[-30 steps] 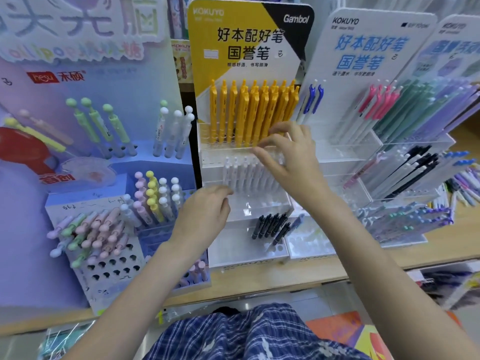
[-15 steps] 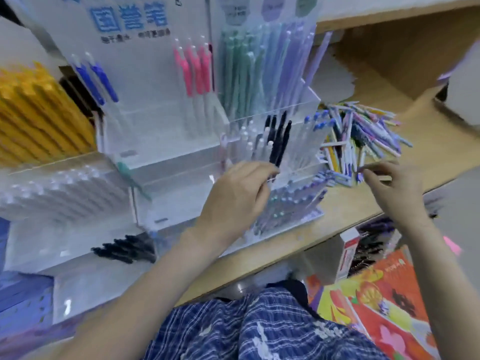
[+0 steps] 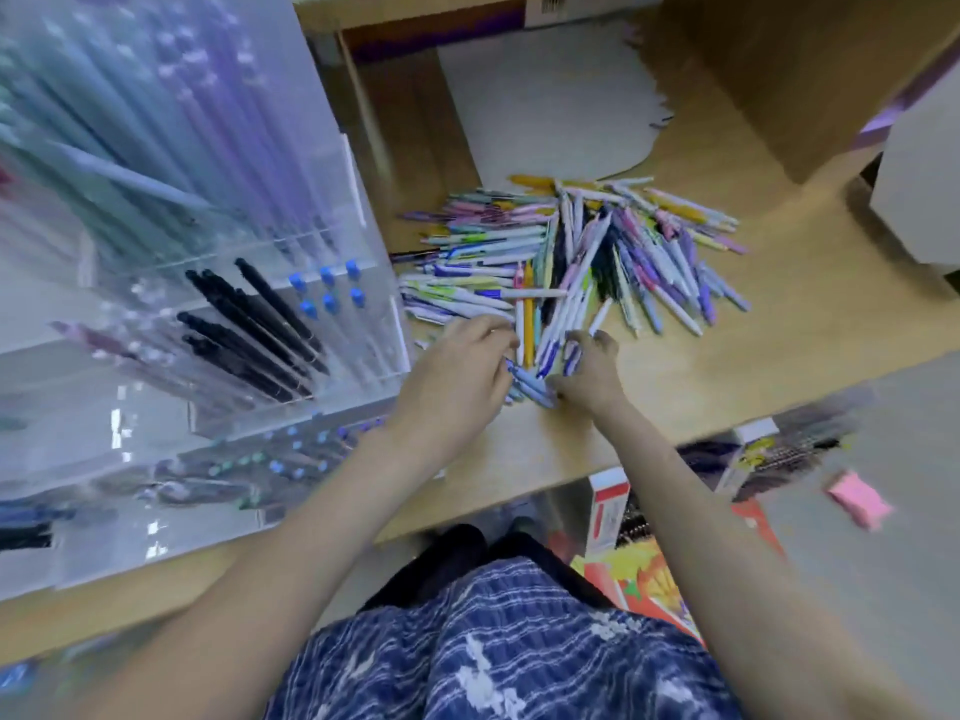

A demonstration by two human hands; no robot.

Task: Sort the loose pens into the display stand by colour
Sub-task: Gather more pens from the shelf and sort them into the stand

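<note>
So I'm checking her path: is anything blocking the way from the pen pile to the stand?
Nothing visible does. Both hands are at the loose pens, and the display stand sits directly beside them.

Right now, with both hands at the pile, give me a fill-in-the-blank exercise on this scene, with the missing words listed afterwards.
1. The loose pens lie in a heap on the ______ shelf.
2. The clear display stand stands to the ______ of the heap.
3. In the stand, right beside the blue-capped pens, is a row of ______ pens.
4. The left hand and right hand both work at the heap's ______ edge.

Missing words: wooden; left; black; near
</note>
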